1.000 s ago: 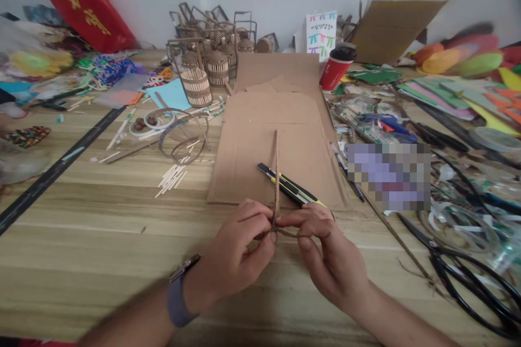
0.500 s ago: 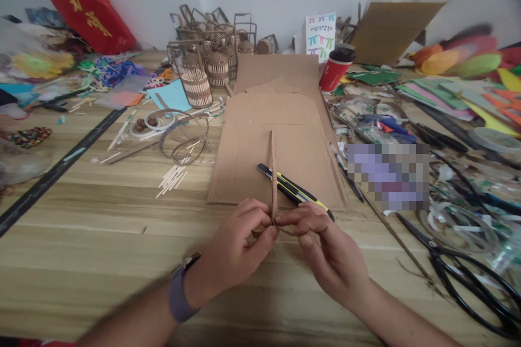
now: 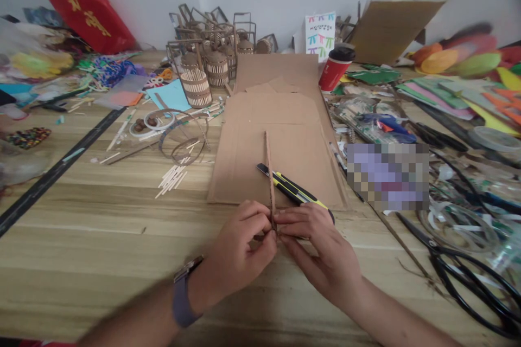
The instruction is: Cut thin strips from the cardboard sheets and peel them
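Pinching a brown strip [image 3: 269, 173] in the fingers [image 3: 258, 222] of left hand [image 3: 236, 249] and right hand [image 3: 328, 249], pointing towards twelve o'clock; could crease if bent too sharply

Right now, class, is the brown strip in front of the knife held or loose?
Held: the left hand and right hand pinch the brown strip.

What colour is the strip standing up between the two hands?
Brown; the strip shows best in the head view.

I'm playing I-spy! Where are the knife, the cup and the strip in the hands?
Knife [image 3: 299, 195], head view: on its handle.
Cup [image 3: 334, 72], head view: on its red side.
Strip [image 3: 269, 174], head view: on its upright part.
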A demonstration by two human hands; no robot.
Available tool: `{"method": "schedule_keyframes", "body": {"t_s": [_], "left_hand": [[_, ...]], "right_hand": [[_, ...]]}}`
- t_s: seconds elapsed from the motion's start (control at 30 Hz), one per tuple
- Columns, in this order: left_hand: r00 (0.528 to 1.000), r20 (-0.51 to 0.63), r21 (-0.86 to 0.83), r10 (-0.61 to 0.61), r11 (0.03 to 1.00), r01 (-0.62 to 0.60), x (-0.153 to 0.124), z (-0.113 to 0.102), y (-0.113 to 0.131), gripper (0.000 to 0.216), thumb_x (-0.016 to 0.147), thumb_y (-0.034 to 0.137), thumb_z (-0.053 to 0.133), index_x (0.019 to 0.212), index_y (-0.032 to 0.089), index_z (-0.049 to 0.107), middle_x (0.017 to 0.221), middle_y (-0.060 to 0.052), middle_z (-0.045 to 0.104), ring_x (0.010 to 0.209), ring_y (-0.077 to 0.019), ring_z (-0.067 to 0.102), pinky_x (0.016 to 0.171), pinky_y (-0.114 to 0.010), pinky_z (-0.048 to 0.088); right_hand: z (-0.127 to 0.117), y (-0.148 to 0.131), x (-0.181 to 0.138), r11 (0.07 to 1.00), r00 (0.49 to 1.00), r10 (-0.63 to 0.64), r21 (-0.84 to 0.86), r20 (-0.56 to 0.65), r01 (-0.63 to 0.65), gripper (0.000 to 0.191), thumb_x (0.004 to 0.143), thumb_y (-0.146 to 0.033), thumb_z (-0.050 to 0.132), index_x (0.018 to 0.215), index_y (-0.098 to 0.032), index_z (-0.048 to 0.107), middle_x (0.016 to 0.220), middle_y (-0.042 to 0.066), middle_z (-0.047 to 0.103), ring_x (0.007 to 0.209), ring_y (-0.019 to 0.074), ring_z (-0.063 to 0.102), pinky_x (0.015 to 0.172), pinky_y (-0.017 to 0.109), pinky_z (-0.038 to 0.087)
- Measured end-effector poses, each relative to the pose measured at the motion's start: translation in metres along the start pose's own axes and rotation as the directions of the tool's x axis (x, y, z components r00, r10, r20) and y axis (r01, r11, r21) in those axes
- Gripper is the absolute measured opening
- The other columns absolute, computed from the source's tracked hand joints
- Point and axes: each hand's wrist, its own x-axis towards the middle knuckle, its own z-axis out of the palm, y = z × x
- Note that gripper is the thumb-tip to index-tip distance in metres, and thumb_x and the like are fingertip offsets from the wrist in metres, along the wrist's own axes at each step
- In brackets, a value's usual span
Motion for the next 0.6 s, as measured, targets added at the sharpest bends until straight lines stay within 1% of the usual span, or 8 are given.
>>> {"method": "schedule_keyframes", "body": {"t_s": [0.1, 0.17, 0.27, 0.4, 0.5, 0.6], "left_hand": [[1.000, -0.008, 0.005, -0.017, 1.000, 0.017, 0.0001, 0.0003, -0.0010, 0.019, 0.083, 0.010, 0.047, 0.066, 0.019, 0.046, 0.079, -0.002, 0.057, 0.078, -0.0146, 0.054, 0.071, -0.026, 0.043], [1.000, -0.010, -0.008, -0.027, 1.000, 0.027, 0.0003, -0.0002, -0.0014, 0.020, 0.082, 0.010, 0.047, 0.065, 0.019, 0.044, 0.078, -0.002, 0.057, 0.078, -0.0145, 0.054, 0.069, -0.025, 0.043], [1.000, 0.004, -0.053, -0.029, 0.998, 0.029, 0.0009, -0.0022, -0.0012, 0.019, 0.081, 0.010, 0.047, 0.065, 0.019, 0.045, 0.077, -0.002, 0.057, 0.077, -0.0143, 0.054, 0.069, -0.025, 0.043], [0.999, 0.045, -0.106, -0.021, 0.994, 0.025, 0.0027, -0.0056, -0.0016, 0.019, 0.081, 0.010, 0.047, 0.064, 0.019, 0.045, 0.077, -0.002, 0.058, 0.075, -0.0134, 0.055, 0.068, -0.023, 0.043], [0.997, 0.071, -0.124, -0.041, 0.991, 0.049, 0.0039, -0.0065, -0.0048, 0.017, 0.082, 0.011, 0.047, 0.066, 0.018, 0.047, 0.079, -0.002, 0.058, 0.077, -0.0132, 0.055, 0.070, -0.023, 0.043], [0.993, 0.101, -0.123, -0.067, 0.989, 0.079, 0.0033, -0.0053, -0.0083, 0.009, 0.084, 0.018, 0.055, 0.076, 0.018, 0.054, 0.084, -0.002, 0.059, 0.083, -0.0145, 0.056, 0.075, -0.025, 0.043]], "right_hand": [[-0.0011, -0.0001, -0.0005, 0.999, 0.999, 0.032, -0.004, 0.013, -0.032, 0.016, 0.089, -0.011, 0.056, 0.095, -0.025, 0.055, 0.095, 0.002, 0.075, 0.090, 0.0178, 0.071, 0.090, 0.040, 0.044], [-0.0018, 0.0000, -0.0007, 0.998, 0.998, 0.065, 0.010, 0.020, -0.066, 0.016, 0.089, -0.011, 0.054, 0.095, -0.026, 0.053, 0.095, 0.002, 0.076, 0.091, 0.0177, 0.072, 0.091, 0.040, 0.044], [-0.0022, 0.0004, -0.0009, 0.989, 0.990, 0.138, 0.057, 0.025, -0.139, 0.014, 0.090, -0.014, 0.054, 0.095, -0.027, 0.053, 0.094, 0.001, 0.076, 0.092, 0.0181, 0.072, 0.091, 0.040, 0.045], [-0.0028, 0.0013, -0.0012, 0.963, 0.972, 0.233, 0.142, -0.008, -0.230, 0.011, 0.092, -0.016, 0.052, 0.092, -0.027, 0.051, 0.090, -0.001, 0.076, 0.092, 0.0183, 0.072, 0.090, 0.039, 0.046], [-0.0041, 0.0006, -0.0004, 0.973, 0.979, 0.204, 0.116, -0.022, -0.201, 0.012, 0.091, -0.015, 0.053, 0.092, -0.027, 0.052, 0.089, -0.001, 0.076, 0.092, 0.0191, 0.073, 0.088, 0.039, 0.046], [-0.0058, -0.0018, 0.0013, 0.992, 0.993, 0.116, 0.055, -0.028, -0.114, 0.016, 0.087, -0.012, 0.056, 0.092, -0.027, 0.052, 0.088, -0.001, 0.076, 0.088, 0.0190, 0.073, 0.090, 0.040, 0.044]]}}
